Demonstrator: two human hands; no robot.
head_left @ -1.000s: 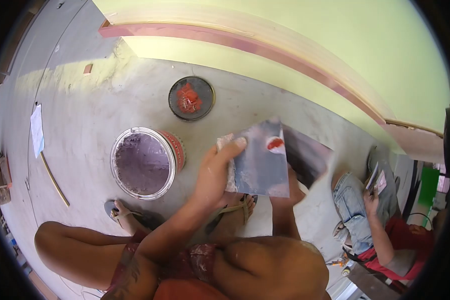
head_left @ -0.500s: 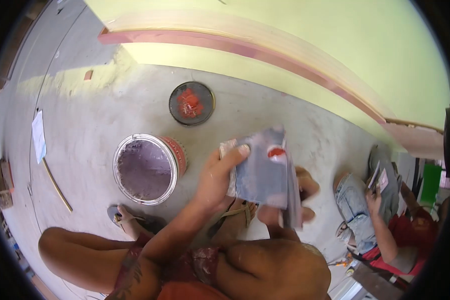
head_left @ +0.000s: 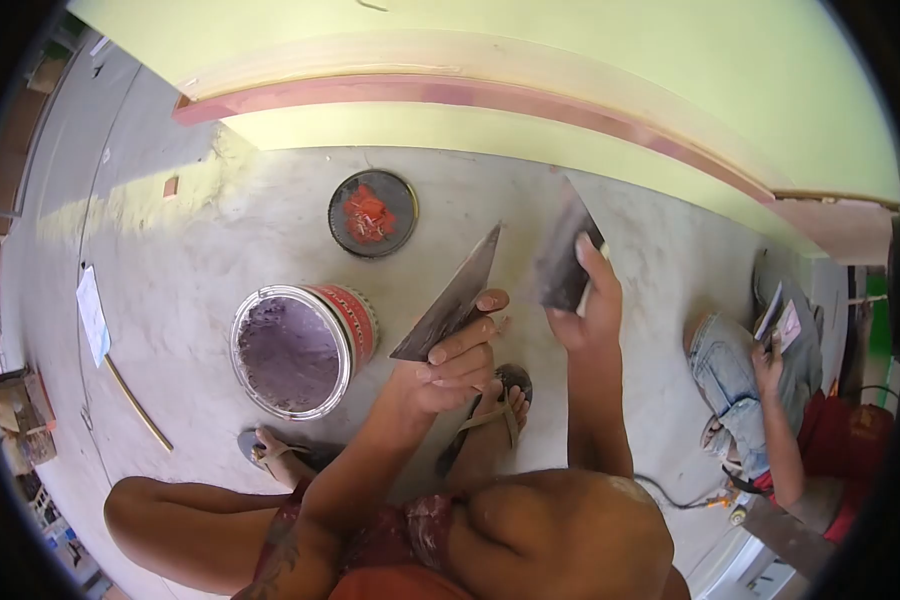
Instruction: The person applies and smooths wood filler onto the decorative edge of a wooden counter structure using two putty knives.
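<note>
My left hand (head_left: 458, 362) grips a thin, dark, flat putty spreader (head_left: 458, 300), tilted with its pointed corner up and to the right. In my right hand (head_left: 592, 308) is a second putty spreader (head_left: 567, 250), smeared dark grey and blurred, held upright with the thumb across its face. The two spreaders are apart. To the left of my left hand stands an open tin (head_left: 363, 325) with a red label, holding purple-grey putty (head_left: 288, 350). Beyond it on the floor lies a round dark lid (head_left: 402, 225) bearing a heap of orange-red paste (head_left: 370, 213).
A pale yellow-green panel (head_left: 670, 80) with a pinkish ledge (head_left: 450, 90) runs along the front. On the right another person (head_left: 770, 400) sits holding flat plates (head_left: 778, 320). A thin stick (head_left: 138, 402) and a paper sheet (head_left: 92, 310) lie on the left floor.
The spreaders, held close together before, are now separated. My right hand has risen and moved forward with one, and the other has turned edge-on in my left hand. The red smear no longer shows.
</note>
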